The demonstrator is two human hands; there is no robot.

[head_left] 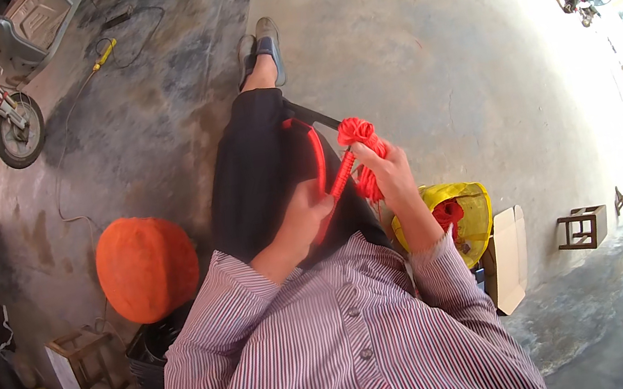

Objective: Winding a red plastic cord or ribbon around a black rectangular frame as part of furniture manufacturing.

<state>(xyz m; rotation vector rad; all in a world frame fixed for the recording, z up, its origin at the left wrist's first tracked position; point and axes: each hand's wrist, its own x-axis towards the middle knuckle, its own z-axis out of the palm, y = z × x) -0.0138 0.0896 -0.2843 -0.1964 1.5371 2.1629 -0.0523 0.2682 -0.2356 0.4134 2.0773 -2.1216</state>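
Observation:
Over my lap, my left hand (pixel 301 220) is closed on the lower end of a red cord-wrapped strip (pixel 342 175). From that hand a smooth red band (pixel 316 148) curves up and over my dark trousers. My right hand (pixel 390 170) pinches the upper part of the wrapped strip, its thumb pressed against the coils. Beside its fingers hangs a bundle of red cord (pixel 355 131), with loops above and below the hand. A dark strap-like piece (pixel 314 114) reaches from my knee toward the bundle. What lies inside the coils is hidden.
By my right elbow stands a yellow bag (pixel 477 208) holding red material, next to an open cardboard box (pixel 509 255). An orange rounded object (pixel 146 267) sits at my left. Low wooden stools (pixel 582 228) stand farther out. A cable with a yellow connector (pixel 105 54) crosses the floor near a motorbike (pixel 18 129).

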